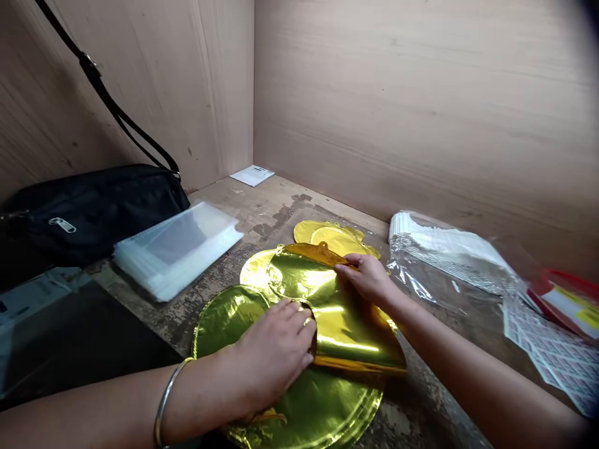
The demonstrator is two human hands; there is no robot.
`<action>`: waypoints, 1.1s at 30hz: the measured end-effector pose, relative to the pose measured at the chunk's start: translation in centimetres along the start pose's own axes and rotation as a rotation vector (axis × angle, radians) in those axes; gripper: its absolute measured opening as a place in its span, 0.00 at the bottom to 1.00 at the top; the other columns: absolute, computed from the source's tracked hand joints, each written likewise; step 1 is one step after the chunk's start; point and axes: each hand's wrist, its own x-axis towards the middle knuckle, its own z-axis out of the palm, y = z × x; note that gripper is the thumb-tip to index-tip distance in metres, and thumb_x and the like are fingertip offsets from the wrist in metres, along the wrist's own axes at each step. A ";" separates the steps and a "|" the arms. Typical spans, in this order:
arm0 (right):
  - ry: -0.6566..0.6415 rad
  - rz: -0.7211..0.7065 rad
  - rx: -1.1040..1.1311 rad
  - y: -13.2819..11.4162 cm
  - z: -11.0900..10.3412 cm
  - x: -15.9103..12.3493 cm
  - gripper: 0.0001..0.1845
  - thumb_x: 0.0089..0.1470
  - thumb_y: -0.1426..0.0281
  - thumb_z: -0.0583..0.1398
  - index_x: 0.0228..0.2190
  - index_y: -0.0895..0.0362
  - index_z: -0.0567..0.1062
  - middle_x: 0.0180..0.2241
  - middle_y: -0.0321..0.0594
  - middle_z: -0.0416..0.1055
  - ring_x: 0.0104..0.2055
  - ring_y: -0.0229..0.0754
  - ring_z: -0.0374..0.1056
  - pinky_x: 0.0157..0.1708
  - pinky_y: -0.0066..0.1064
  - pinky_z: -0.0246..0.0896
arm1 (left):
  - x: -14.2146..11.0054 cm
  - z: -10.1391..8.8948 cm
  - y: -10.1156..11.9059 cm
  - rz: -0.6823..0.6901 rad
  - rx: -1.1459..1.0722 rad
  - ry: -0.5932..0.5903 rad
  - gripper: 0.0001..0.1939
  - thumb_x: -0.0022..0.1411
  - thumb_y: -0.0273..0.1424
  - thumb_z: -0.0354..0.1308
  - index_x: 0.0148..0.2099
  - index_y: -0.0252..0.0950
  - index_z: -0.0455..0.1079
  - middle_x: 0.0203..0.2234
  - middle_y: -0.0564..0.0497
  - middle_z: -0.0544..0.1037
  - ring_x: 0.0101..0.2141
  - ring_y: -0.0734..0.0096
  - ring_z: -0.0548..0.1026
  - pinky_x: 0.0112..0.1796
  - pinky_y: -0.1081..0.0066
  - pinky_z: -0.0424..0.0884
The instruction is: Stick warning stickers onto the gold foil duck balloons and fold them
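Observation:
A flat gold foil balloon [327,324] lies on the worn wooden table, partly folded over on itself. My left hand [276,352] presses down on its middle, fingers curled on the foil. My right hand [367,277] pinches the folded upper edge of the same balloon near its neck. More gold foil balloons [327,236] lie flat behind it.
A stack of clear plastic sleeves [175,249] lies at the left, with a black bag [88,212] and its strap behind. A black sheet [70,343] covers the near left. A bag of white packets [444,252] and sticker sheets [552,349] lie right. Plywood walls [421,106] enclose the table.

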 end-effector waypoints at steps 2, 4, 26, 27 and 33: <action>-0.010 -0.009 0.029 0.0 0.1 0.0 0.16 0.48 0.58 0.59 0.18 0.56 0.68 0.17 0.31 0.60 0.23 0.36 0.55 0.24 0.29 0.46 | -0.5 0.2 -0.3 -0.069 0.015 -0.024 0.25 0.67 0.36 0.53 0.60 0.25 0.63 0.58 0.30 0.68 0.58 0.39 0.65 0.57 0.42 0.58; -0.020 -0.021 0.073 0.0 0.0 0.1 0.17 0.48 0.57 0.59 0.19 0.56 0.67 0.17 0.31 0.60 0.22 0.36 0.55 0.23 0.28 0.47 | -0.7 0.4 -0.8 -0.054 0.008 -0.069 0.29 0.68 0.41 0.52 0.64 0.27 0.58 0.63 0.32 0.63 0.62 0.40 0.61 0.59 0.42 0.56; 0.063 -0.111 -0.199 -0.1 1.2 -0.7 0.21 0.56 0.64 0.57 0.46 0.61 0.77 0.42 0.51 0.77 0.44 0.53 0.72 0.45 0.43 0.66 | -0.6 0.7 -3.0 -0.214 0.139 -0.104 0.31 0.71 0.45 0.44 0.67 0.30 0.57 0.66 0.35 0.57 0.66 0.45 0.53 0.62 0.41 0.46; 0.096 -0.123 -0.222 -0.4 1.1 -1.4 0.24 0.56 0.65 0.57 0.51 0.62 0.74 0.49 0.55 0.74 0.50 0.57 0.70 0.50 0.47 0.63 | -0.7 1.0 -3.1 -0.221 0.141 -0.108 0.31 0.71 0.45 0.45 0.67 0.30 0.56 0.66 0.36 0.56 0.66 0.46 0.52 0.62 0.42 0.46; -0.014 -0.450 -0.473 -1.1 1.8 -7.1 0.22 0.63 0.69 0.49 0.52 0.62 0.75 0.58 0.53 0.68 0.63 0.56 0.59 0.61 0.52 0.57 | -0.7 1.1 -2.6 -0.298 0.149 -0.115 0.33 0.70 0.45 0.45 0.68 0.29 0.53 0.67 0.35 0.53 0.66 0.48 0.51 0.63 0.49 0.51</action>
